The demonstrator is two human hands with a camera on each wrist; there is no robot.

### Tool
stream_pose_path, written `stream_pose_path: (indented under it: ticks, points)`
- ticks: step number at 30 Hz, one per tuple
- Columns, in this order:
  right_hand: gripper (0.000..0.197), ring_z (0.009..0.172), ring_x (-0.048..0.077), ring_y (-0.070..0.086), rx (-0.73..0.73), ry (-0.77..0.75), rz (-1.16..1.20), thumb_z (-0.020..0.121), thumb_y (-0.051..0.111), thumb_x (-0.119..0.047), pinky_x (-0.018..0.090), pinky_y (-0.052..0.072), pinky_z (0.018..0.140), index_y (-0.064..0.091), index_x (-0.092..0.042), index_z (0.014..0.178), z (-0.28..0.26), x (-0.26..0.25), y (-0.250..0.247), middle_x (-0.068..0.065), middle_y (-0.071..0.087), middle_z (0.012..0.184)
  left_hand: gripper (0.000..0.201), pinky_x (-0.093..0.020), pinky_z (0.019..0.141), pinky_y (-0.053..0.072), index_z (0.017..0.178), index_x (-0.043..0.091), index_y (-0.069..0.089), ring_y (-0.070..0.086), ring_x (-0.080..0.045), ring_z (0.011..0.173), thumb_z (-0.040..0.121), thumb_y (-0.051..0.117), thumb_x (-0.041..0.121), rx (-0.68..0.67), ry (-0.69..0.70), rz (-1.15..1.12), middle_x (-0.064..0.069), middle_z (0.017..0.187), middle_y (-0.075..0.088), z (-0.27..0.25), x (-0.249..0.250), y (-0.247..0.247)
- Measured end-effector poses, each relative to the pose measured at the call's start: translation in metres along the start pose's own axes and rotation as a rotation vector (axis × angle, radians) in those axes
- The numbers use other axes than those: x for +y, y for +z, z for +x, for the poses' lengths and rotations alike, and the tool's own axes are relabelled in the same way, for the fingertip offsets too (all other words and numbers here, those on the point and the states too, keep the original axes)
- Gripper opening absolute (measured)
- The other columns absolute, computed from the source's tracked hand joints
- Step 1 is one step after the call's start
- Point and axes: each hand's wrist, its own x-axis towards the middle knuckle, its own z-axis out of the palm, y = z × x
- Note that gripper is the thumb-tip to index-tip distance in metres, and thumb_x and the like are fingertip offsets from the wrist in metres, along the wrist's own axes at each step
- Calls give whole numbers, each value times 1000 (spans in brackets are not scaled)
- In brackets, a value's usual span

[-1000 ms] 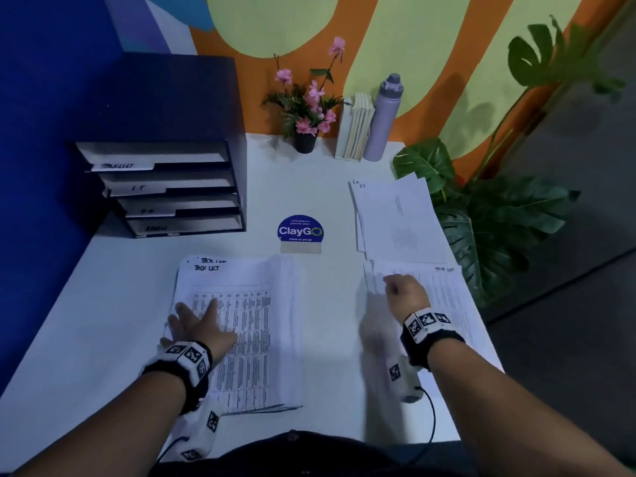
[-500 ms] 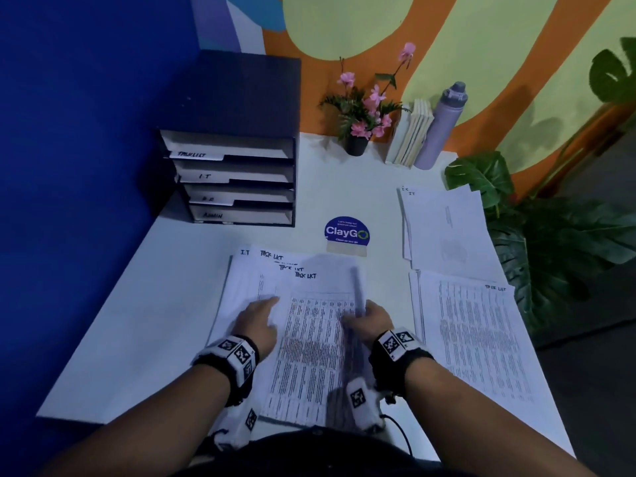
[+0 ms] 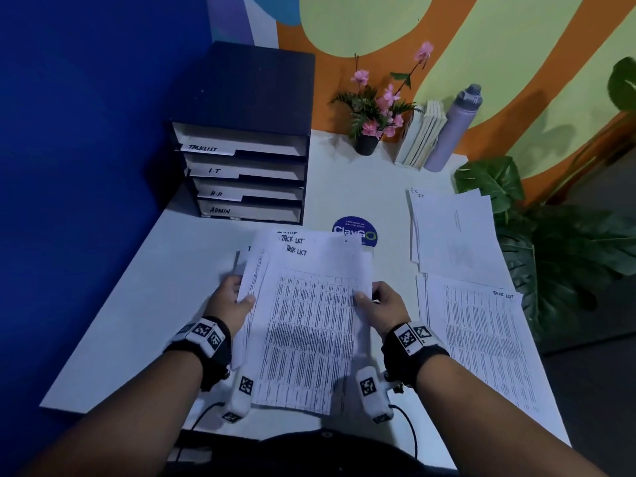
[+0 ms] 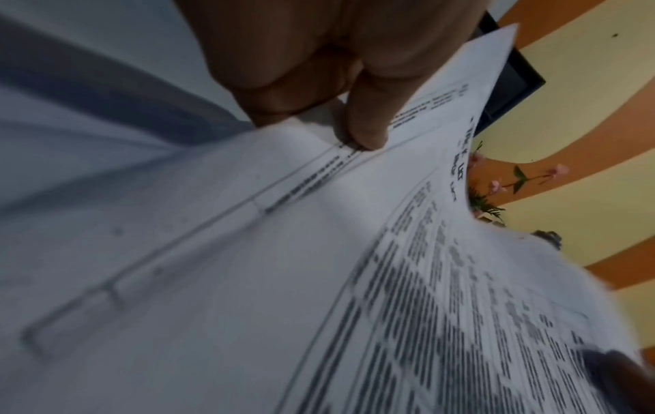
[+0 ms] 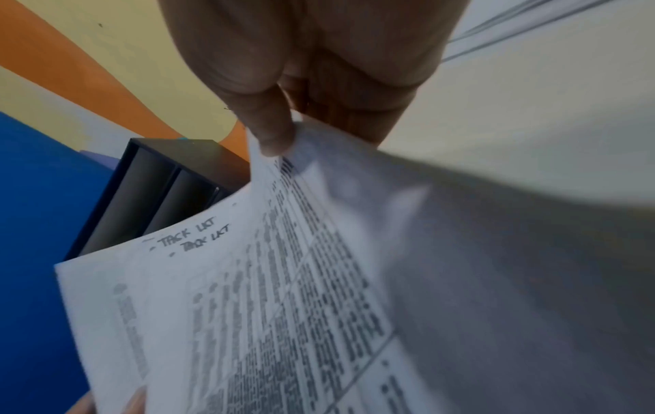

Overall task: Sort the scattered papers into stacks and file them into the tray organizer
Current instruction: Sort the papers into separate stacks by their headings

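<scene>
I hold one sheaf of task-list papers (image 3: pixel 309 315) lifted off the worktop (image 3: pixel 144 304), my left hand (image 3: pixel 229 302) pinching its left edge and my right hand (image 3: pixel 380 306) pinching its right edge, thumbs on top. Two "TASK LIST" headings show clearly. Two more stacks lie to the right: an IT stack (image 3: pixel 454 232) farther away and a task-list stack (image 3: pixel 481 339) nearer. The tray organizer (image 3: pixel 241 173), far left, has four labelled trays.
</scene>
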Motion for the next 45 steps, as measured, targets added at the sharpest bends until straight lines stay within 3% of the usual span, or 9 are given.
stream_pose_path:
  ticks: [5, 11, 17, 23, 30, 33, 36, 41, 45]
  points:
    - [29, 56, 17, 43, 10, 26, 25, 86, 64, -18, 27, 37, 55, 44, -16, 65, 6, 9, -9, 3, 49, 58, 29, -32, 90, 46, 117, 20, 60, 62, -22, 97, 89, 60, 15, 46, -18, -28, 3, 105, 67, -2, 3, 0]
    - [17, 79, 28, 66, -27, 39, 99, 80, 65, -30, 43, 56, 76, 67, -18, 92, 10, 12, -11, 10, 74, 88, 28, -24, 85, 44, 116, 16, 64, 63, -18, 95, 88, 64, 12, 16, 41, -98, 3, 101, 67, -3, 9, 6]
    - [7, 74, 29, 64, 87, 53, 61, 81, 64, -21, 56, 57, 73, 68, -27, 81, 17, 15, -22, 14, 71, 84, 26, -27, 86, 42, 117, 16, 63, 58, -18, 93, 91, 61, 17, 85, -1, -62, 3, 102, 65, 0, 9, 3]
    - [30, 72, 17, 60, 20, 9, 203, 89, 55, 5, 33, 49, 71, 67, -20, 101, 5, 1, -19, 6, 71, 91, 28, -27, 84, 47, 111, 21, 64, 63, -15, 90, 84, 69, 15, 57, 33, -93, 5, 99, 68, -3, 11, 3]
    - [35, 77, 31, 62, 55, -9, 186, 85, 63, -8, 49, 55, 77, 54, -38, 101, 5, 0, -15, 8, 63, 89, 24, -23, 82, 43, 114, 24, 64, 62, -13, 95, 91, 61, 27, 49, 66, -104, 10, 103, 67, -6, 16, 5]
    - [42, 82, 22, 60, 14, 15, 160, 87, 64, -15, 42, 54, 82, 45, -38, 117, 3, 0, -17, 2, 57, 96, 29, -26, 86, 42, 122, 21, 60, 61, -17, 99, 98, 49, 29, -11, 41, -101, 3, 112, 66, -6, 19, 11]
    - [23, 73, 25, 58, -13, 45, 72, 79, 69, -30, 47, 55, 68, 50, -21, 87, 1, -1, -15, 13, 58, 83, 32, -29, 92, 47, 118, 21, 62, 63, -18, 106, 96, 49, 41, -125, 44, -69, 4, 114, 67, -7, 20, 21]
    - [37, 61, 17, 36, 58, 68, -82, 84, 65, -19, 29, 35, 56, 31, -18, 71, 2, 1, -21, 2, 35, 69, 56, -29, 103, 36, 128, 25, 55, 52, -24, 120, 92, 32, 61, -54, 30, 201, 4, 127, 55, 0, 13, 23]
    - [27, 61, 20, 53, 89, 123, -61, 80, 70, -7, 35, 51, 58, 45, -12, 70, -1, 13, -23, 8, 54, 67, 61, -41, 104, 39, 131, 30, 46, 44, -34, 123, 78, 64, 53, 10, -100, 642, -9, 138, 39, 7, -15, 10]
